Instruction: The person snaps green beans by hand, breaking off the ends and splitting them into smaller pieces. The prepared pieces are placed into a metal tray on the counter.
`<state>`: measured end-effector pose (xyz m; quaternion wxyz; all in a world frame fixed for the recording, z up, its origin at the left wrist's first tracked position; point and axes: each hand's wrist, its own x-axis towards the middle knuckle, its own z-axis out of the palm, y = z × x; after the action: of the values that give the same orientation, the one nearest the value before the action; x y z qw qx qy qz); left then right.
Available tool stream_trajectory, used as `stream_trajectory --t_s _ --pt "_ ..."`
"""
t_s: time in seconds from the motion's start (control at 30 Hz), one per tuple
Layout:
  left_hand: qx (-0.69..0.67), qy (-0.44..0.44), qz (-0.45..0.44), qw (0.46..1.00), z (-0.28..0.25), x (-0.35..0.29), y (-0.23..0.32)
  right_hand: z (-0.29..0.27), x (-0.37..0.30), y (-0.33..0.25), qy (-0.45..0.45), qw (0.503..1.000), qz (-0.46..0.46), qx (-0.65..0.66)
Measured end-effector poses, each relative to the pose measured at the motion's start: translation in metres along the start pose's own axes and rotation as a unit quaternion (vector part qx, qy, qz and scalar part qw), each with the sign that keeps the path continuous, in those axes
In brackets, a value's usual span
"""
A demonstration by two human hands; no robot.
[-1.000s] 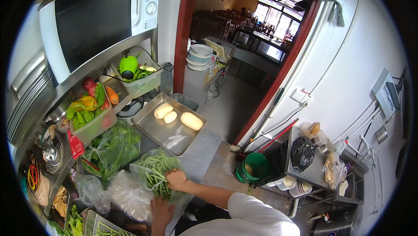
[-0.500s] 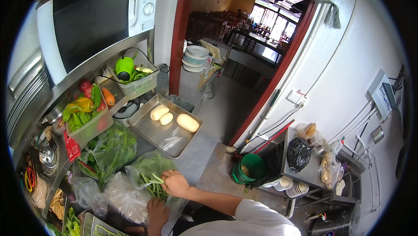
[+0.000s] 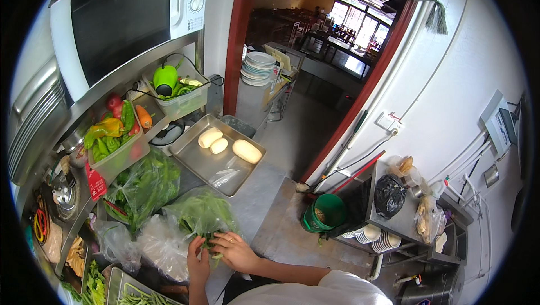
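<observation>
A clear plastic bag of green beans point(image 3: 203, 210) lies on the metal counter in front of me, its mouth toward my body. My left hand point(image 3: 198, 263) is at the left side of that mouth, its fingers bent upward and closed on the plastic. From the right, my right hand point(image 3: 235, 252) reaches across with its fingers curled over the bag's near edge. Some green shows between the two hands. The exact grip of the fingertips is partly hidden by the film and the beans.
A metal tray point(image 3: 225, 187) with several peeled pale vegetables lies beyond the bag. Left of it are a bag of green peppers point(image 3: 147, 184), a whitish plastic bag point(image 3: 163, 249) and a tub of mixed peppers point(image 3: 121, 156). A green bucket point(image 3: 326, 213) stands on the floor at right.
My left hand has moved up and forward to the bag's mouth. My right hand has shifted down and slightly right. The beans that stuck out of the mouth are now mostly covered.
</observation>
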<state>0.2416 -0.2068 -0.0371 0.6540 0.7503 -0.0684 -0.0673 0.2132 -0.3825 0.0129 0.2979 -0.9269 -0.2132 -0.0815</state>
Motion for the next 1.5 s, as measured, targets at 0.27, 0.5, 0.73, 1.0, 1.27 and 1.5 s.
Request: stream_trajectory --t_s 0.27,0.5,0.73,1.0,1.27,1.5 --pt "-0.05 0.001 0.041 0.998 0.0 -0.013 0.036 -0.063 0.035 -0.045 0.175 0.935 -0.114 0.286" --pt "0.117 0.023 0.008 0.993 -0.02 -0.033 0.018 -0.159 0.068 -0.036 0.275 0.869 -0.131 0.389" --pt "0.13 0.02 -0.012 0.991 -0.017 -0.047 0.007 -0.222 0.098 -0.046 0.306 0.837 -0.168 0.422" --pt "0.16 0.027 0.019 0.987 -0.02 -0.053 0.017 -0.284 0.113 -0.058 0.438 0.776 -0.313 0.328" --pt "0.188 0.029 0.006 0.982 -0.029 -0.057 0.018 -0.262 0.125 -0.048 0.392 0.786 -0.23 0.418" --pt "0.177 0.024 0.032 0.983 -0.025 -0.049 0.022 -0.215 0.122 -0.046 0.307 0.804 -0.187 0.474"
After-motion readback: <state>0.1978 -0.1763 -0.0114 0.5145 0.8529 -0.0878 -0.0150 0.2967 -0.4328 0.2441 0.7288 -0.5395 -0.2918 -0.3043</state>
